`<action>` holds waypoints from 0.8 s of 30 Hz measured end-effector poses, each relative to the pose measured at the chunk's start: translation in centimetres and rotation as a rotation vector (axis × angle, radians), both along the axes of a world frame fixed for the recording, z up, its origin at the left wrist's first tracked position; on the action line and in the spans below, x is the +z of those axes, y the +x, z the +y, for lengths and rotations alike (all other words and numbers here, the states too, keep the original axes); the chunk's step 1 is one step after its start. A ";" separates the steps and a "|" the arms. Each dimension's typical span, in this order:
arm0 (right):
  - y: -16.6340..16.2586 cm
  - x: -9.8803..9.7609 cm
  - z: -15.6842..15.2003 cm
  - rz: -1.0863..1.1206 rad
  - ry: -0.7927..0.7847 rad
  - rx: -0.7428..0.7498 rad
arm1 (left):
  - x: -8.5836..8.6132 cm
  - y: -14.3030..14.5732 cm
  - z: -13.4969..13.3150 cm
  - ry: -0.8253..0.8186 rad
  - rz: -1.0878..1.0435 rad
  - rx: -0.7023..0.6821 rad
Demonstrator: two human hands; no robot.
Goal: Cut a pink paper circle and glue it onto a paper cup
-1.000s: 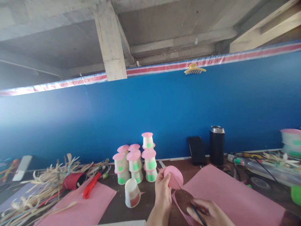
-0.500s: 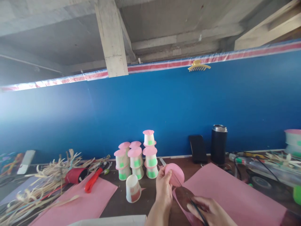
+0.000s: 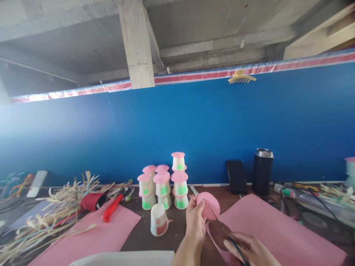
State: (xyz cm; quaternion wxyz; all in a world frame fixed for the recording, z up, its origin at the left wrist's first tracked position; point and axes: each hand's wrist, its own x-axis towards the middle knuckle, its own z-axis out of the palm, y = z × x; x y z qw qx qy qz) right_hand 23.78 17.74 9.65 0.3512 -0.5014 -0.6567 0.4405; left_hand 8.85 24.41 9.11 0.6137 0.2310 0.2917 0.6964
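My left hand (image 3: 195, 221) pinches a pink paper circle (image 3: 209, 204) and holds it upright above the table. My right hand (image 3: 251, 251) is closed round dark-handled scissors (image 3: 226, 234), whose thin blade reaches up to the circle's lower right edge. A dark shadowed piece of paper sits just under the blade. Right of my hands lies a large pink paper sheet (image 3: 277, 232). An upturned white paper cup (image 3: 159, 220) stands left of my left hand.
A stack of upturned cups with pink tops and green patches (image 3: 165, 184) stands by the blue wall. A second pink sheet (image 3: 91, 240), red scissors (image 3: 112, 207), straw strips (image 3: 50, 218), a black phone (image 3: 236, 176) and a black flask (image 3: 262, 171) surround the spot. Cables lie at right.
The camera has turned slightly, so everything sits a little further right and up. Both hands keep their hold on the circle and the scissors.
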 end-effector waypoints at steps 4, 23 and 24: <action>0.0 0.0 0.0 0.021 0.004 0.004 | -0.2 -0.1 0.2 0.005 0.007 0.003; 0.4 0.0 -0.2 0.036 -0.026 0.046 | -0.5 -0.1 0.3 0.004 0.037 0.010; 0.3 0.0 -0.2 0.027 -0.026 0.037 | -0.5 -0.1 0.4 0.005 0.040 0.009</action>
